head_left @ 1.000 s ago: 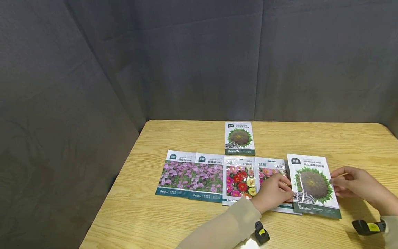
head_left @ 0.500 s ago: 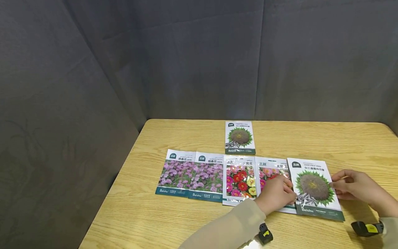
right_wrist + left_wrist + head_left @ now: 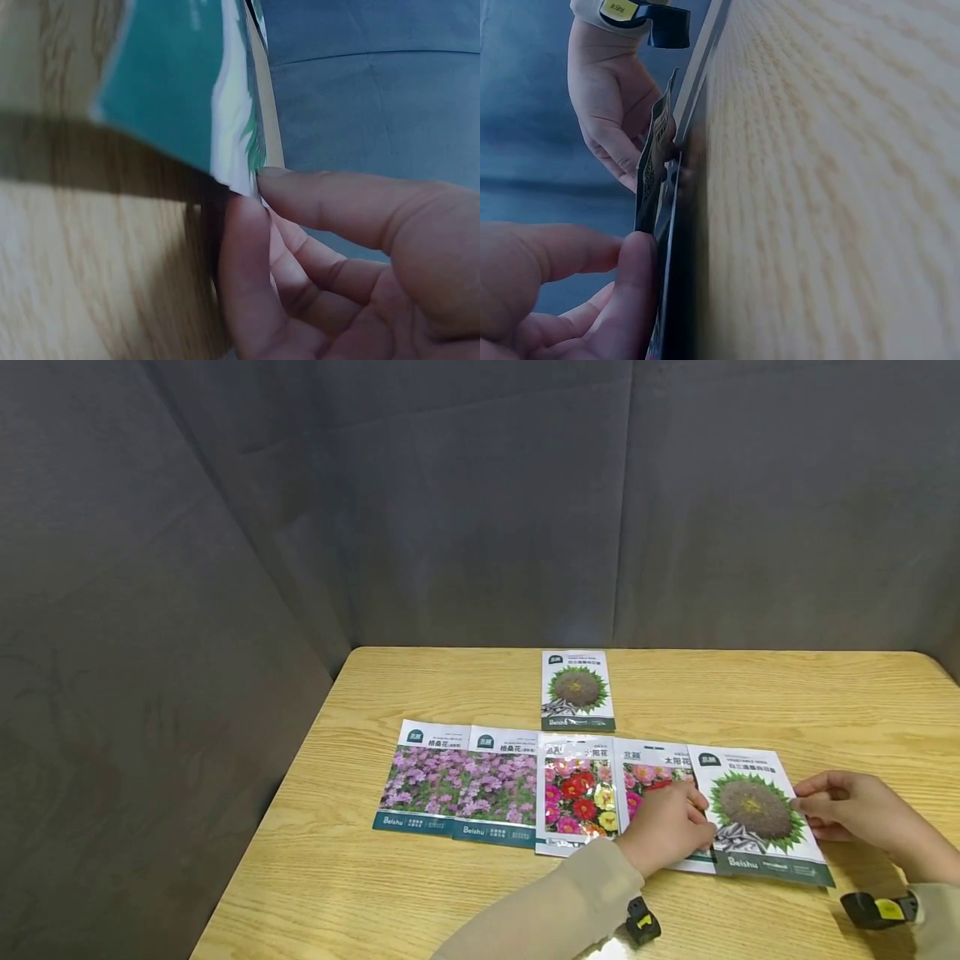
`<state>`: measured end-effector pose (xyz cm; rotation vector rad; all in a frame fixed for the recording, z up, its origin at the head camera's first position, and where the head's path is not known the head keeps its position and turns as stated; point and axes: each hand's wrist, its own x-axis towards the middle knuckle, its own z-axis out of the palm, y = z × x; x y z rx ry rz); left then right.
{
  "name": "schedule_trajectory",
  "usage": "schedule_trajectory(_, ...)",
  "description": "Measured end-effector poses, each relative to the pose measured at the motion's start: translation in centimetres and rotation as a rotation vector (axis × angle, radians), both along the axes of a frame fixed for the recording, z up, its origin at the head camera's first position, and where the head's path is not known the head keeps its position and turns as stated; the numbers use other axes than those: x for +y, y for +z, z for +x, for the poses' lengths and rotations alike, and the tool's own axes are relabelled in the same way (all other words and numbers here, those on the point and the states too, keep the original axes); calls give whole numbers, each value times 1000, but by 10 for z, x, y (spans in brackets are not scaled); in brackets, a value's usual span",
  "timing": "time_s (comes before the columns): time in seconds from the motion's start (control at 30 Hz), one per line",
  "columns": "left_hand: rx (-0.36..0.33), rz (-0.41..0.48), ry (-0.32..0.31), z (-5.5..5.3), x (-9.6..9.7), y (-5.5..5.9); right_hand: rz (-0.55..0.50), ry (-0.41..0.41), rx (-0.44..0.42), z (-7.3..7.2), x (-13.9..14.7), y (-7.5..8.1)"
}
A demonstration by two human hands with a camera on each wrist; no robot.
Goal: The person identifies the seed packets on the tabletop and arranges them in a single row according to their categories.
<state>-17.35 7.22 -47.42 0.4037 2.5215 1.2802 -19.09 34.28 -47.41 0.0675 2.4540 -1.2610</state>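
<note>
A white seed packet with a sunflower head and green lower band (image 3: 756, 810) lies at the right end of a row of packets. My right hand (image 3: 862, 814) pinches its right edge between thumb and finger, as the right wrist view shows with the packet's edge (image 3: 238, 127). At the opposite edge, my left hand (image 3: 667, 827) pinches the same packet, seen edge-on (image 3: 651, 169) in the left wrist view. Beneath the left hand lies a portulaca seed packet (image 3: 652, 768), partly covered by the hand and overlapped by the sunflower packet.
Left along the row lie another portulaca packet (image 3: 573, 797) and two purple-flower packets (image 3: 495, 785), (image 3: 427, 777). A second sunflower packet (image 3: 577, 690) lies behind the row. Grey cloth (image 3: 480, 510) hangs behind the wooden table (image 3: 337, 893).
The held sunflower packet has moved slightly down and toward the table, its top edge now nearly in line with the row. Both hands have kept their hold on it.
</note>
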Motion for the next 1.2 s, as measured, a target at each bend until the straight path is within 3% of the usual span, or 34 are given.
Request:
schedule_trajectory(0.37, 72, -145, -77, 0, 2, 3, 2, -30, -24, 3, -4, 4)
schedule_trajectory(0.73, 227, -340, -159, -1, 4, 4, 74, -10, 37, 5, -11, 2)
schedule_trajectory(1.2, 178, -317, -155, 0, 5, 3, 108, 0, 46, 4, -12, 1)
